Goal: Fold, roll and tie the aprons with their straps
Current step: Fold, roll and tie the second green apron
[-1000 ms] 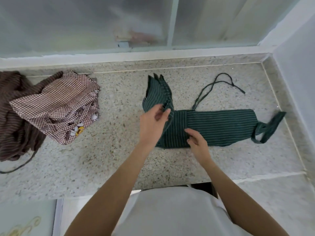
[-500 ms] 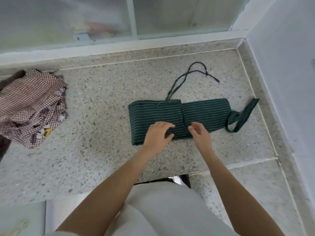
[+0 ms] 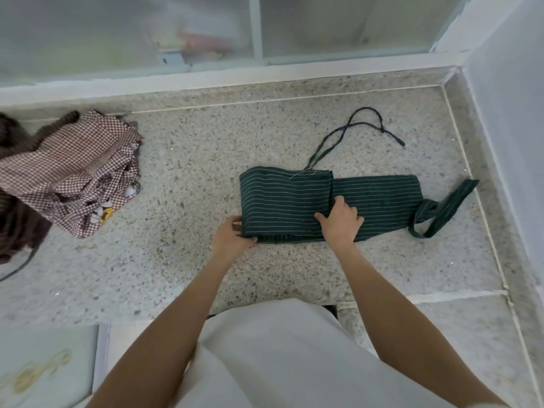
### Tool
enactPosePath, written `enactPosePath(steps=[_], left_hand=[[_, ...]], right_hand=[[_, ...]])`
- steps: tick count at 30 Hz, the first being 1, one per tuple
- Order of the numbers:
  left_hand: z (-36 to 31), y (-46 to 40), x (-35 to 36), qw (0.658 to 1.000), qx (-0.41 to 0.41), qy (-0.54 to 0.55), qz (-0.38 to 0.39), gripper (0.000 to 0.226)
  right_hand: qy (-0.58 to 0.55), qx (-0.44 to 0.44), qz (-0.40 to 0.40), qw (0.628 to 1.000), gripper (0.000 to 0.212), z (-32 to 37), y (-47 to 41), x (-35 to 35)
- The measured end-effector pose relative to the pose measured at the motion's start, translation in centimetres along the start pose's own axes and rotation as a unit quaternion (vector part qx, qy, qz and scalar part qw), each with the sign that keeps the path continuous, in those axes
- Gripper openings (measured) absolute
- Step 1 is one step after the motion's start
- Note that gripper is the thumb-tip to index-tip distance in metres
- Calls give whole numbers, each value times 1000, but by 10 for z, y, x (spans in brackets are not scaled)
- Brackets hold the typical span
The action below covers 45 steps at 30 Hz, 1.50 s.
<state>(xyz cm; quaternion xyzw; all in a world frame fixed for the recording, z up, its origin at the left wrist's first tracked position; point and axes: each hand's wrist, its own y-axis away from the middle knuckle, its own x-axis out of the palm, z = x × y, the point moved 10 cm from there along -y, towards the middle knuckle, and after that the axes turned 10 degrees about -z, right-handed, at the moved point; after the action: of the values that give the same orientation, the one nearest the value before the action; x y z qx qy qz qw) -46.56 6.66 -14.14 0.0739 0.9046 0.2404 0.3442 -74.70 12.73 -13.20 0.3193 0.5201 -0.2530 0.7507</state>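
Speckled counter (image 3: 182,260) bears folded green apron (image 3: 282,201): left hand (image 3: 232,238) grips its corner, right hand (image 3: 341,222) pinches its fold.

I see the apron (image 3: 329,201) as matt woven cloth, dark green with thin pale stripes, and its strap (image 3: 347,134) as a thin cord of the same dull fabric. The counter (image 3: 191,160) looks like speckled terrazzo stone, smooth with a faint sheen. The checked pile (image 3: 73,169) is soft, crumpled cotton-like cloth; the window (image 3: 117,30) is frosted glass.
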Motion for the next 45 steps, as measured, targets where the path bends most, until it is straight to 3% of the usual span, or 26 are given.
enactPosePath(steps=[2,5,9,13,15,17,20,23,24,27,29,36,38,41,45], left_hand=[[-9,-5,-8,993,-21,115,-25,49],[-33,-20,-25,982,19,170,-75,42],[-38,-35,-3,978,-15,206,-42,66],[-34,-42,12,984,-21,160,-78,81],[-48,-39,13,987,45,132,-85,69],[-67,-34,12,980,166,66,-88,61],[-87,-20,24,926,358,-91,-79,59],[-91,-8,42,874,449,-178,-49,53],[-90,-9,46,877,444,-181,-36,53],[-77,-21,52,943,314,-107,-4,60],[-76,-22,56,956,281,-88,7,63],[-87,-50,2,929,329,-149,-83,54],[-77,-58,-12,911,347,-208,-84,53],[-63,-65,-22,887,373,-262,-77,52],[-57,-69,-19,882,369,-287,-49,53]], right_hand=[[8,-18,-24,1000,39,11,-5,-5],[-16,-16,-30,999,36,23,-15,-6],[-97,69,1,993,42,13,-27,1],[-224,111,-5,968,28,-4,-37,-8],[-235,124,-46,963,22,-28,-39,-25],[-204,135,-94,965,18,-64,-40,-43],[-159,175,-122,964,23,-122,-39,-53],[-133,180,-105,969,28,-151,-37,-56],[-140,177,-102,969,28,-154,-36,-58],[-195,161,-87,964,18,-156,-26,-55],[-239,158,-74,955,20,-156,-20,-51],[-341,123,-9,932,33,-104,-61,-43],[-309,77,8,948,21,-74,-68,-40],[-224,16,-35,974,26,-55,-65,-43],[-180,34,-72,980,19,-65,-58,-41]])
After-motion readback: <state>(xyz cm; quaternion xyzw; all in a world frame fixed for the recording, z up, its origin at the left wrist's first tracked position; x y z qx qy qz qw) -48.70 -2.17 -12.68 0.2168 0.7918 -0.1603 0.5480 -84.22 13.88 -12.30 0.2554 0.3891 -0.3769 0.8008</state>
